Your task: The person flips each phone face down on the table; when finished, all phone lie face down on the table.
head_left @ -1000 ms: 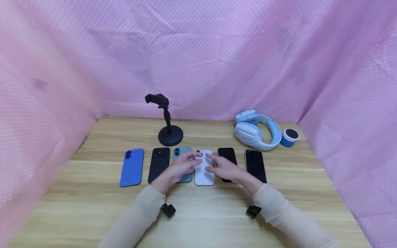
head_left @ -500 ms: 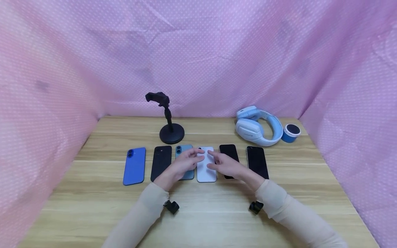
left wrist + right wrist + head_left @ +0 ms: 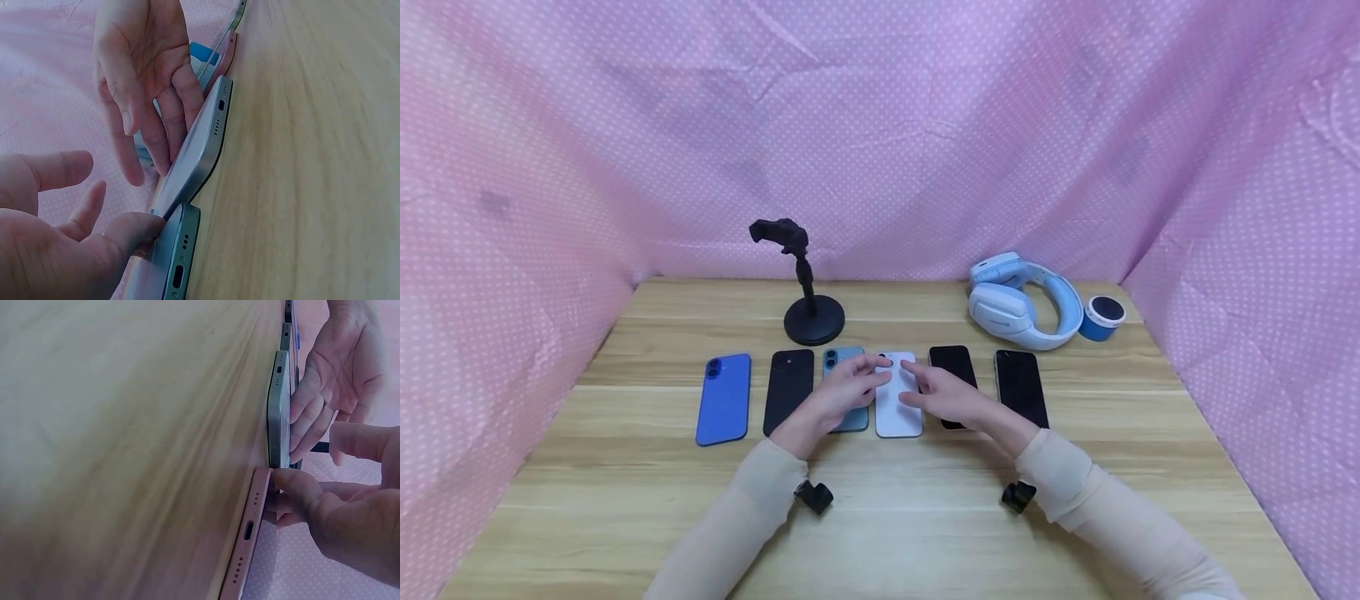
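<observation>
A white phone [image 3: 897,421] lies back up in a row of phones, between my two hands. My left hand [image 3: 844,392] is over the teal phone [image 3: 855,419], its fingertips near the white phone's upper left. My right hand [image 3: 953,398] reaches in from the other side, partly over a black-screened phone [image 3: 951,358] with a pink edge [image 3: 249,531]. Both hands have loosely bent, spread fingers with nothing gripped. In the left wrist view, the left hand's lower fingers are down by the gap beside the teal phone; whether they touch the white phone [image 3: 194,147] is unclear.
Left in the row are a blue phone [image 3: 724,400] and a black phone [image 3: 787,383]; another black phone [image 3: 1021,387] is at the right end. Behind stand a black phone stand [image 3: 814,319], light-blue headphones [image 3: 1007,312] and a small blue speaker [image 3: 1102,318]. Pink cloth [image 3: 880,142] surrounds the table.
The head view has shifted slightly, so everything sits a little higher in it. Both hands keep nearly the same pose around the white phone, and the phones stay in their row.
</observation>
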`<act>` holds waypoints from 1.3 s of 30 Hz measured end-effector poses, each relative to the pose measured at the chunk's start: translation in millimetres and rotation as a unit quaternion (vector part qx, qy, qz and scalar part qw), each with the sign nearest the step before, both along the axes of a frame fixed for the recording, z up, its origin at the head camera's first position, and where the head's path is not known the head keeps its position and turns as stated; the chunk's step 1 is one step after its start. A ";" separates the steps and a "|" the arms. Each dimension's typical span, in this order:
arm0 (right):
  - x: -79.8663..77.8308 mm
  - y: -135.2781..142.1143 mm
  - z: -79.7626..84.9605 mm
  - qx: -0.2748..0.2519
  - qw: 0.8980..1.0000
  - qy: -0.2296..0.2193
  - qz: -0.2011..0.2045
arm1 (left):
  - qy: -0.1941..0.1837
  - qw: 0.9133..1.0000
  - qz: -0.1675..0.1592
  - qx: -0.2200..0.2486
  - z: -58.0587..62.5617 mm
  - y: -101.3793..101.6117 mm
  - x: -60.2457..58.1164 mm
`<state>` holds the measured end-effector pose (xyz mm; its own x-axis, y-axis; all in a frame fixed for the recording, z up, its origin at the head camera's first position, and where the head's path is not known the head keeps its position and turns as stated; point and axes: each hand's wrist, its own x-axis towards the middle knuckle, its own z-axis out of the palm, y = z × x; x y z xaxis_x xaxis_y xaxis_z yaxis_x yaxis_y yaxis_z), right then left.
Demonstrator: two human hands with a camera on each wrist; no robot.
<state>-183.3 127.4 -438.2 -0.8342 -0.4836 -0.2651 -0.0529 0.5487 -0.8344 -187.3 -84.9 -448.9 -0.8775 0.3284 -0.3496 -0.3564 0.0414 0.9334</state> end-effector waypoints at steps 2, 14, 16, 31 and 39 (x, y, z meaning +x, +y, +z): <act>-0.1 -0.1 0.5 -0.001 1.000 -0.003 -0.002 | -0.004 1.000 0.005 0.009 -0.2 0.2 -0.5; -0.3 0.4 1.2 -0.015 1.000 -0.017 -0.005 | -0.024 0.998 0.039 0.044 -1.9 0.6 -1.1; -0.1 0.2 1.3 -0.016 1.000 -0.017 -0.006 | -0.026 0.998 0.041 0.045 -1.5 0.5 -1.1; 0.1 -0.3 1.4 -0.007 1.000 -0.013 -0.010 | -0.031 0.997 0.037 0.059 -0.9 -2.3 -4.0; -1.7 -0.5 0.2 -0.017 1.000 -0.011 -0.001 | -0.030 0.997 0.038 0.061 1.7 -4.3 -6.8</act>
<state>-185.0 126.9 -438.0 -0.8292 -0.4916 -0.2658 -0.0341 0.5192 -0.8540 -194.1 -89.1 -447.2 -0.8802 0.3049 -0.3636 -0.4095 -0.1010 0.9067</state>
